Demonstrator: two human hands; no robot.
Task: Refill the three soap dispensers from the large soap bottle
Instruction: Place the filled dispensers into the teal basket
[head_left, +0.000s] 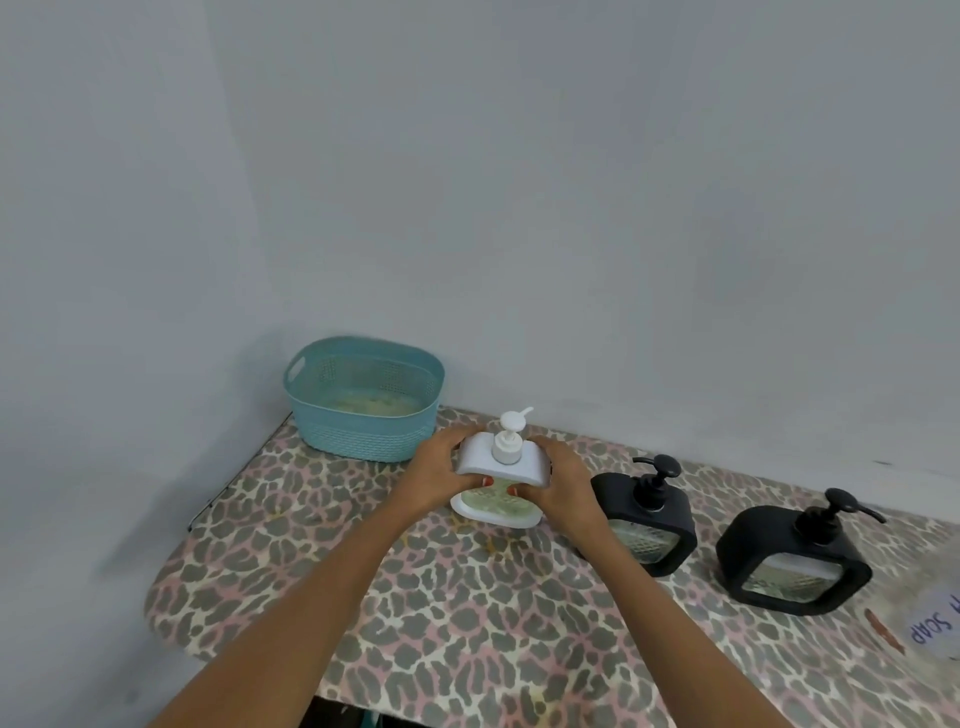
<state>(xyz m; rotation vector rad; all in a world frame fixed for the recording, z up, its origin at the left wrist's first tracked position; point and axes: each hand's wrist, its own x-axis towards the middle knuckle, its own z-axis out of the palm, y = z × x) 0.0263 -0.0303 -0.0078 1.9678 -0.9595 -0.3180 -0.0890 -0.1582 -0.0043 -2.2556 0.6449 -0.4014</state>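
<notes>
A white soap dispenser (503, 460) with a white pump stands upright on the table, greenish liquid showing in its clear window. My left hand (441, 467) grips its left side and my right hand (558, 480) grips its right side, thumbs curled onto the front. Two black dispensers stand to the right: one (647, 514) close beside my right wrist, another (795, 558) farther right. Both have pumps on. A large bottle labelled "SOAP" (935, 623) shows only partly at the right edge.
A teal plastic basket (363, 400) sits at the back left corner against the wall. The table (467, 623) wears a leopard-print cloth and has a rounded left end. Grey walls close off the back and left.
</notes>
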